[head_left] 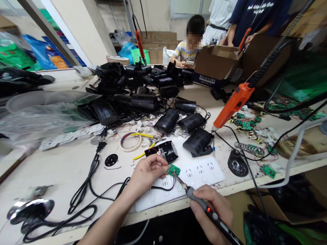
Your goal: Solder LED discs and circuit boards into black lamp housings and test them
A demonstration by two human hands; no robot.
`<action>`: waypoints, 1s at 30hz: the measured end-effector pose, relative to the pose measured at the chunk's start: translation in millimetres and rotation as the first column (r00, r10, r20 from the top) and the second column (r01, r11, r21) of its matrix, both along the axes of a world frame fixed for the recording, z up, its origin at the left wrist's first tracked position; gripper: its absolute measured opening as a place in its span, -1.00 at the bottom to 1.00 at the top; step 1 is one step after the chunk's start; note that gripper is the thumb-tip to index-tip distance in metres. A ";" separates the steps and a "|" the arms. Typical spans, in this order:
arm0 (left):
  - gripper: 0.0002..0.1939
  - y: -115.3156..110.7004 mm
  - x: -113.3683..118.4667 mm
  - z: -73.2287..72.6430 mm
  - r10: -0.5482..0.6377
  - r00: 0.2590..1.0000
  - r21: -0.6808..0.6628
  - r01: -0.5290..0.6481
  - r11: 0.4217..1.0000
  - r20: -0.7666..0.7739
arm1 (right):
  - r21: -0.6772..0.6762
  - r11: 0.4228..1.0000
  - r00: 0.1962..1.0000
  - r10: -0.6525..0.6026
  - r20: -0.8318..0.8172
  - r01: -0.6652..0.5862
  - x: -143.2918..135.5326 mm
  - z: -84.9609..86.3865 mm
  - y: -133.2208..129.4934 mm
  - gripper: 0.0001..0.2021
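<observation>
Pinched in my left hand point(149, 171) is a small green circuit board point(174, 169), held over a white power-strip panel point(204, 175). My right hand point(213, 207) grips a soldering iron point(203, 205) with a lit red light on its handle. The iron's tip meets the lower edge of the board, or lies very close to it. Just behind the board lies an opened black housing point(166, 152) with red wires inside. A dark cable runs over the panel beside my left hand.
Black plastic housings point(143, 102) are heaped across the table's back. An orange electric screwdriver point(233, 105) hangs at the right, near piled circuit boards point(246, 124). A coiled black cord point(89, 180) lies left. Several people stand or sit beyond the table, near a cardboard box point(217, 61).
</observation>
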State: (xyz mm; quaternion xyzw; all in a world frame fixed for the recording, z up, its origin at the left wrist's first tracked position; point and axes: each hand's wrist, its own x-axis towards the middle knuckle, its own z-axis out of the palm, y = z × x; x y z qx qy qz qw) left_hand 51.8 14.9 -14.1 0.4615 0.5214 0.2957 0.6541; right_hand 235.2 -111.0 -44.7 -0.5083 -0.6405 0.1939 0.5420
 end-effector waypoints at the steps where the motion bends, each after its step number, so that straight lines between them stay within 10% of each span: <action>1: -0.73 0.1 0.4 -0.1 0.004 1.000 0.004 -0.004 1.000 -0.003 | -0.004 1.000 1.000 0.001 -0.005 -0.001 0.0 -0.2 0.0 -0.83; 30: -0.67 1.6 0.0 4.8 0.025 0.999 -0.100 -0.022 0.995 0.033 | -0.003 0.998 0.994 0.064 -0.084 -0.064 -2.0 3.1 4.1 -0.79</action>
